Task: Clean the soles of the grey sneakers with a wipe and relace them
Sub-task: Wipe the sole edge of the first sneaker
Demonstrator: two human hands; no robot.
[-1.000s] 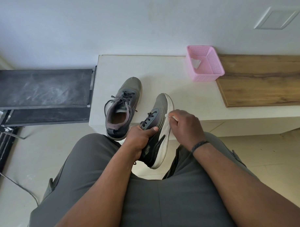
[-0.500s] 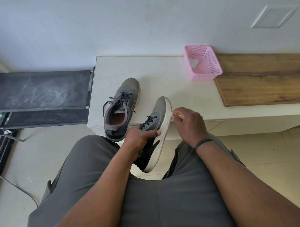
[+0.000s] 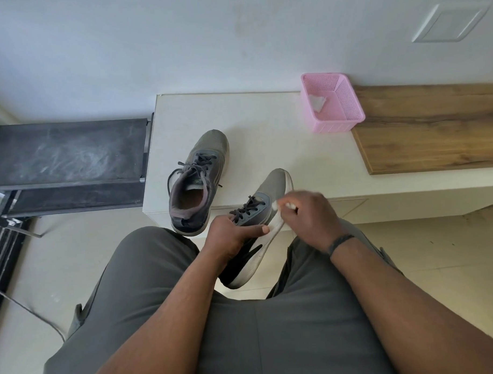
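Note:
My left hand grips a grey sneaker around its laced middle and holds it tilted on its side above my lap, white sole edge facing right. My right hand pinches a small white wipe against that sole edge near the forefoot. Most of the wipe is hidden under my fingers. The second grey sneaker stands upright on the white bench, laced with dark laces, its heel at the bench's front edge.
A pink perforated basket with a crumpled white wipe inside sits at the back of the bench. A wooden panel covers the bench to the right. A dark low rack stands to the left. My grey-trousered legs fill the foreground.
The held sneaker has shifted slightly between my hands. My right hand with the wipe has moved along the sole edge, first toward the toe, now back toward the middle.

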